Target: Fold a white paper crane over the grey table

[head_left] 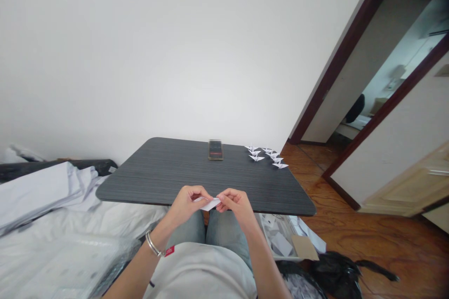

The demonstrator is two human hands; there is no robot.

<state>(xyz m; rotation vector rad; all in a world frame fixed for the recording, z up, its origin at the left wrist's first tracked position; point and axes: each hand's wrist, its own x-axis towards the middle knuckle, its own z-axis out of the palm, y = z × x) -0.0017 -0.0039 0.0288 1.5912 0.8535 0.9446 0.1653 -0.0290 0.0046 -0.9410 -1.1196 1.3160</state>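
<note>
My left hand (189, 203) and my right hand (236, 203) hold a strip of folded white paper (210, 204) between their fingertips, just above the near edge of a dark grey wood-grain table (175, 173). The paper's middle is partly hidden by my fingers. Several small white origami cranes (266, 156) stand in a loose group at the table's far right. A phone (215, 149) in a clear case lies at the far edge. A silver bangle (153, 244) circles my left wrist.
My knees in blue-grey trousers (224, 233) lie below the table. White bedding (52, 210) and bubble wrap spread to the left. An open box of paper sheets (280, 240) and a black plastic bag (333, 273) sit on the wooden floor (368, 229) at lower right, near a doorway (351, 65).
</note>
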